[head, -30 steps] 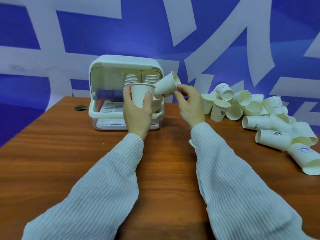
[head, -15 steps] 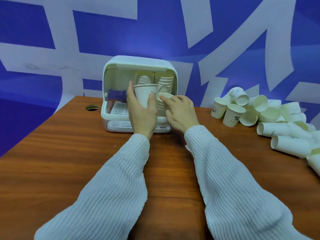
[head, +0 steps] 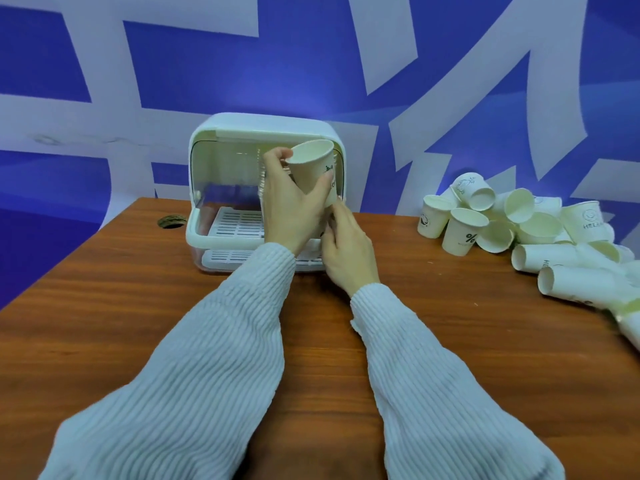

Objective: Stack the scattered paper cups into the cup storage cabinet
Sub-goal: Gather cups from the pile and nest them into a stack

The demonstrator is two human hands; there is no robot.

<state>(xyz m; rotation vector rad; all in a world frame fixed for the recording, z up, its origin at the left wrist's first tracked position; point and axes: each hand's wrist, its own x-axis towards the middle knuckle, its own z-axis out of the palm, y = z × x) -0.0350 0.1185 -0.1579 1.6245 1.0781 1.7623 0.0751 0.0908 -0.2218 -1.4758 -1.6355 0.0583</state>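
The left hand (head: 292, 206) is gripping a paper cup (head: 313, 171) before the open cabinet (head: 207, 188) at 12 o'clock. The right hand (head: 346, 247) is sitting just below, its grasp impossible to tell. Loose cups (head: 519, 230) are lying at 3 o'clock.

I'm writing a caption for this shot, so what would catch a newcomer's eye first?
Probably the paper cup held up at centre by the left hand, right in front of the open white cup storage cabinet at the table's far edge, with the right hand just below it. Next, the jumble of loose paper cups heaped along the table's right side, some upright and many tipped over, against a bold blue-and-white wall.
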